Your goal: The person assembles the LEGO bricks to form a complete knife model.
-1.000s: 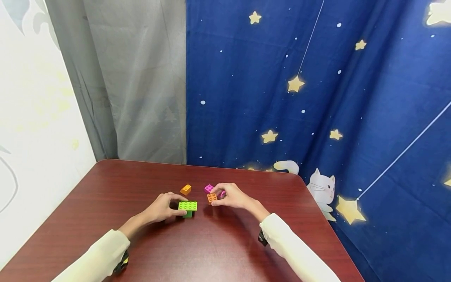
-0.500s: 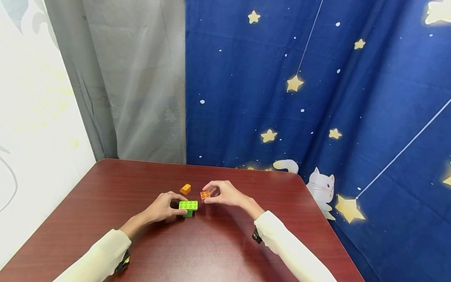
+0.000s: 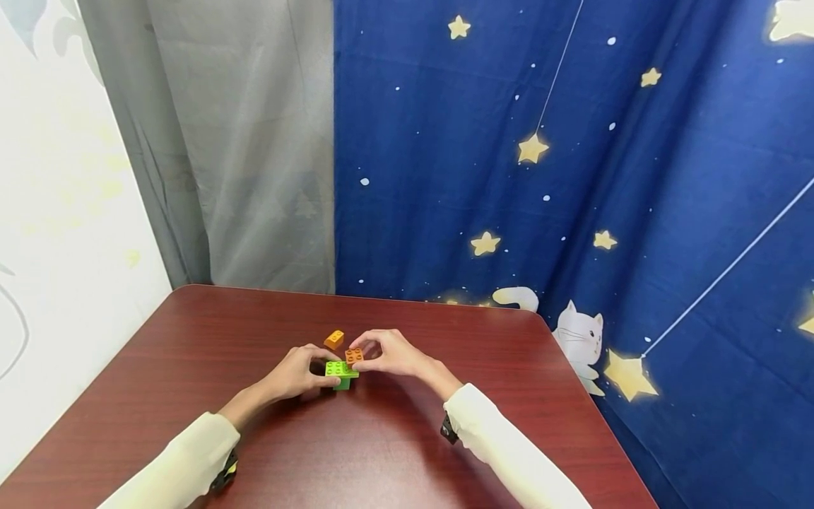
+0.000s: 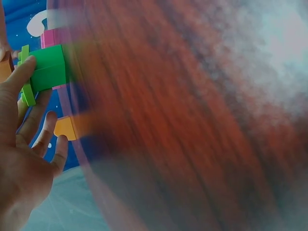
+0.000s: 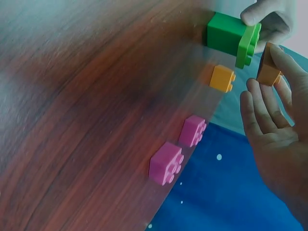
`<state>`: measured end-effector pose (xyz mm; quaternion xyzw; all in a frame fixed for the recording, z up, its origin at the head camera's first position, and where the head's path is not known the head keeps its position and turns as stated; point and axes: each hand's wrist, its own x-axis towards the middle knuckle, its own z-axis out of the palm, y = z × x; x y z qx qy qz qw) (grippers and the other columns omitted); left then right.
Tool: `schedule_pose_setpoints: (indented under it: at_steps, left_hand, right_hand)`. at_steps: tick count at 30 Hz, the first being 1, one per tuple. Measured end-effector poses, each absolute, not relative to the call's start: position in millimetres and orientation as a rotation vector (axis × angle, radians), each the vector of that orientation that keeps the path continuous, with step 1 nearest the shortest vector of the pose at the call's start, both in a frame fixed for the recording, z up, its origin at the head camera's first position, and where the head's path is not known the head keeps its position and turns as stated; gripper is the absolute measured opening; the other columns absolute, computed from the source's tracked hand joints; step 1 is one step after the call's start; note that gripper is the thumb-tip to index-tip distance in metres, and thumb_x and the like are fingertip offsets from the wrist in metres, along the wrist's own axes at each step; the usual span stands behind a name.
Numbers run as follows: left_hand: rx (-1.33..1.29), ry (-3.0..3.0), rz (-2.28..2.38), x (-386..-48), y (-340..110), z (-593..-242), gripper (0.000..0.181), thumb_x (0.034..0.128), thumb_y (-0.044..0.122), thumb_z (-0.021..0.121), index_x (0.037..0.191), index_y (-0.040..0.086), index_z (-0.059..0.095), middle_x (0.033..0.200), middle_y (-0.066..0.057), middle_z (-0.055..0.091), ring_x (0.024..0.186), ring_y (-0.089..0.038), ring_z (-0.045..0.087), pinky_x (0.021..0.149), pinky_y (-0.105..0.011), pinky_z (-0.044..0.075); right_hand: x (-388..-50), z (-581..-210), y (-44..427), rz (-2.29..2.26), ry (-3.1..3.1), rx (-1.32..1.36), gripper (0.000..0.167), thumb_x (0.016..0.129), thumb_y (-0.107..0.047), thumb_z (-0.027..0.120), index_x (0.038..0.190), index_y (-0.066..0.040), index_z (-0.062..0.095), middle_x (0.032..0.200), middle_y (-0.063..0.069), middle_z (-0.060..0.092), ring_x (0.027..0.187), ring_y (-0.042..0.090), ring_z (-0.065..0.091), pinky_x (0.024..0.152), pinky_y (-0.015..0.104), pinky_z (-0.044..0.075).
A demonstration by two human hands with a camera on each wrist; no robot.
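My left hand (image 3: 296,373) grips a light green toy brick plate (image 3: 333,369) with several studs, attached on top of a darker green brick (image 4: 48,67) standing on the table. Thumb and fingers lie along its sides. My right hand (image 3: 389,353) pinches an orange two-by-two brick (image 3: 354,356), studs up, over the right end of the light green plate. In the right wrist view a small gap shows between the orange brick (image 5: 268,66) and the plate (image 5: 245,48). The other fingers of the right hand are loosely extended.
A yellow-orange brick (image 3: 333,340) lies on the table (image 3: 254,318) just behind the green stack. Two pink bricks, one nearer (image 5: 165,163) and one farther (image 5: 192,131), show in the right wrist view; the right hand hides them in the head view.
My right hand has carried the orange brick leftward from beside the pink bricks to above the right end of the light green plate. The left hand stays on the green stack.
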<state>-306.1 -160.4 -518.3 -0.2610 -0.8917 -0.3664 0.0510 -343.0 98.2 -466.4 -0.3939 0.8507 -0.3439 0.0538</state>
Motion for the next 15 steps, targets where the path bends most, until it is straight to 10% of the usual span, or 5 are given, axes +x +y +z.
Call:
schedule_pose_setpoints:
  at_steps: [15]
  left_hand:
    - [-0.770,-2.737,-1.146,-307,-160,-518,0.038,0.0819,0.039,0.089,0.109,0.016,0.079,0.104,0.005,0.073,0.100,-0.019,0.063,0.085,-0.039,0.054]
  right_hand:
    - [-340,-474,81,-1.033,2.563,-1.245,0.034,0.087,-0.023,0.087,0.117,-0.012,0.073,0.105,0.000,0.076,0.091,0.012,0.073,0.083,0.032,0.060]
